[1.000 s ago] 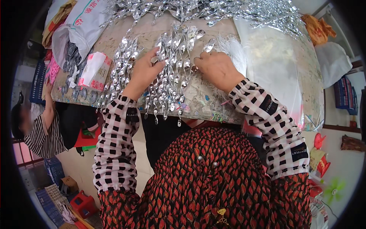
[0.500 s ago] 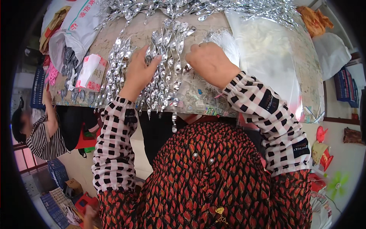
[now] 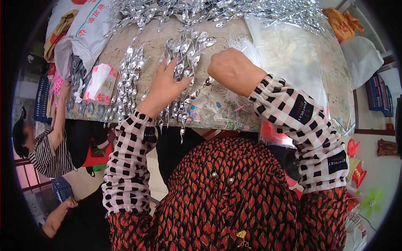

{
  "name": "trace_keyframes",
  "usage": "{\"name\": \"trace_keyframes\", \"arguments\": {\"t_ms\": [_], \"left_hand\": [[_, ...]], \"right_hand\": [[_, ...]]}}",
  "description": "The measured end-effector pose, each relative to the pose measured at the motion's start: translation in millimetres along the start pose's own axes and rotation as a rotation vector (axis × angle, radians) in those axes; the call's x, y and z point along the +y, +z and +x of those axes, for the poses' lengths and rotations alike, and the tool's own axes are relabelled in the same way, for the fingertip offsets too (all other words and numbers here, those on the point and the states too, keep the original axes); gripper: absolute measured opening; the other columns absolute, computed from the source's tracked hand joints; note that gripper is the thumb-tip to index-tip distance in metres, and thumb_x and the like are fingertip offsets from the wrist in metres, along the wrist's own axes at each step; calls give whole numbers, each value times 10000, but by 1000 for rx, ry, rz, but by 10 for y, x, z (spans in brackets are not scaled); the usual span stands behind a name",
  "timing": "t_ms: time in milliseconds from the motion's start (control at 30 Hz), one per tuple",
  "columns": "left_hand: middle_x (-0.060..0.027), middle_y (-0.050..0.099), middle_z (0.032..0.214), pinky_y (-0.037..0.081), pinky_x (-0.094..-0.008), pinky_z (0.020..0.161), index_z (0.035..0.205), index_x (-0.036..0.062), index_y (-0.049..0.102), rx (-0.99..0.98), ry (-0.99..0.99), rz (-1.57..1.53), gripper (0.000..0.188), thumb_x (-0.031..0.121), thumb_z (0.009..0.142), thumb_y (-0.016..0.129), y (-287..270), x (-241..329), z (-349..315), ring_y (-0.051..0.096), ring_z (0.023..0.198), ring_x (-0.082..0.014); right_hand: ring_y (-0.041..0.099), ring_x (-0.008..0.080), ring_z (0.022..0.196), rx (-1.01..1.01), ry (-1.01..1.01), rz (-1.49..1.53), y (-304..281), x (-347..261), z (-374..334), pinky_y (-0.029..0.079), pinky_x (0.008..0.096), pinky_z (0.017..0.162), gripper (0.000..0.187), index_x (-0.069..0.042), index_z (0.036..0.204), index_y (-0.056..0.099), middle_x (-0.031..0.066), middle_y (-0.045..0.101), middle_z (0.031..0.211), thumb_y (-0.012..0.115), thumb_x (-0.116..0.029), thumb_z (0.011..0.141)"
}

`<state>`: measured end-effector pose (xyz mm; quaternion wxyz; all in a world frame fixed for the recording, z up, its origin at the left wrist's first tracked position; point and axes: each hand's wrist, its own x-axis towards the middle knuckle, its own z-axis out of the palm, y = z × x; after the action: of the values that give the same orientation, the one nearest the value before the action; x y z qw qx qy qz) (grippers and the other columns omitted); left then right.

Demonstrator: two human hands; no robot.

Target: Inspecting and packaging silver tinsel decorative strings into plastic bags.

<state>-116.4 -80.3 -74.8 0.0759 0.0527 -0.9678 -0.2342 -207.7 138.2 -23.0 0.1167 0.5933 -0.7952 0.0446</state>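
Shiny silver twisted foil strands (image 3: 184,54) lie in a bunch on the table in front of me. My left hand (image 3: 165,88) rests over this bunch, fingers spread and thumb apart, with nothing plainly gripped. To its right, my right hand (image 3: 236,71) is closed in a fist. From its thumb side a single silver twisted strand (image 3: 200,90) slants down toward the left hand; its end is hidden in the fingers. A second bunch of silver strands (image 3: 127,75) lies left of my left hand. White thread (image 3: 240,44) is heaped behind and below my right hand.
More silver strands (image 3: 188,10) cover the table's far edge. Clear plastic bags (image 3: 293,54) lie at right, and a pink-and-white tissue pack (image 3: 100,85) at left. Beside a white sack (image 3: 86,25), another person (image 3: 52,146) reaches to the table; one more arm (image 3: 58,215) shows lower left.
My left hand has shifted right and slightly nearer me. My right hand has moved a little right, with the strand at its fingers now slanting out. At left, the other person's hand has reached farther onto the table.
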Motion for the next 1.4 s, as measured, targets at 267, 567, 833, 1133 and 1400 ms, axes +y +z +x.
{"name": "trace_keyframes", "arguments": {"t_ms": [267,567,833,1133,1400], "left_hand": [[-327,278,1426,264,-479,1083,1397,46,370,-89,-112,-31,886,466,687,694,-1,150,43,292,1317,-471],[-335,293,1409,280,-479,1074,1386,53,386,-21,-7,0,783,407,747,667,2,142,44,309,1303,-472],[-306,287,1430,285,-485,1068,1395,54,371,-56,52,26,784,365,744,678,36,106,84,304,1307,-468],[-332,249,1432,271,-480,1082,1389,53,381,1,34,90,859,450,709,723,52,125,13,275,1330,-461],[-325,241,1439,258,-443,1093,1343,41,454,108,-41,-42,718,458,801,674,41,52,39,243,1359,-427]], "right_hand": [[618,275,676,112,-99,30,-82,67,132,485,373,605,128,-48,627,605,122,590,670,556,-106,729],[603,285,747,-94,-177,-172,-246,326,-49,468,378,676,184,-46,667,603,127,564,718,520,-152,792],[584,267,755,-41,-212,-161,-312,465,-158,476,369,696,151,-68,671,575,101,554,762,530,-140,796],[573,227,777,63,-249,-133,-447,234,-221,473,336,699,66,-65,756,566,70,543,799,548,-128,766],[536,199,752,248,-109,-86,-169,-377,-469,437,313,687,153,-62,870,540,49,503,789,559,-133,735]]}}
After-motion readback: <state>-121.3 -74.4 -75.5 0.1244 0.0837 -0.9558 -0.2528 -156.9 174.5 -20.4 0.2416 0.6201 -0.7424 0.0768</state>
